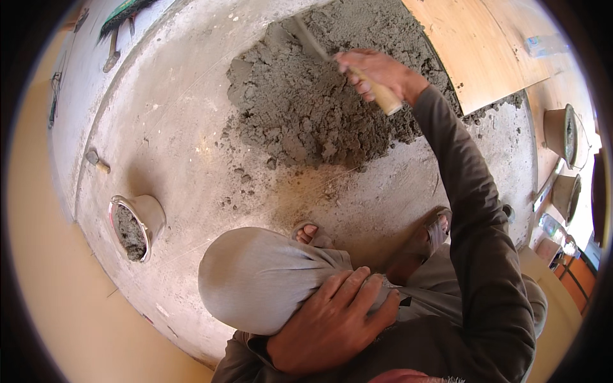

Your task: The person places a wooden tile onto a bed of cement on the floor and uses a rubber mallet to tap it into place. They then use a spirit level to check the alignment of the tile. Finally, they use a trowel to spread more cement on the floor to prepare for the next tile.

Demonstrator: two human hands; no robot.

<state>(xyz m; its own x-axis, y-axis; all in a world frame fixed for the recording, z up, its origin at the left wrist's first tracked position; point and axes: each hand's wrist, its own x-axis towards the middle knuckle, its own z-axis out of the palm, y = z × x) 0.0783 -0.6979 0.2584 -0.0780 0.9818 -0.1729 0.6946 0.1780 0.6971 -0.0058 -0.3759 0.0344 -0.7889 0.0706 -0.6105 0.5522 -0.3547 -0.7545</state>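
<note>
A wide heap of wet grey mortar [287,121] lies on the floor in front of me. Over its far part, my right hand [381,71] is wrapped round the pale wooden handle of a trowel [387,101]. The trowel's blade points up and left, against the mortar, and looks smeared by motion. My left hand [338,319] lies on my bent leg, fingers apart, holding nothing. I am squatting, with both sandalled feet close to the heap's near edge.
A bucket [150,217] with mortar inside tilts in view at left, near a small wooden-handled tool [98,161]. A plywood board [479,57] borders the heap at right. Beyond are two buckets [560,135] and plastic bottles [547,45]. A broom head [121,16] is far left.
</note>
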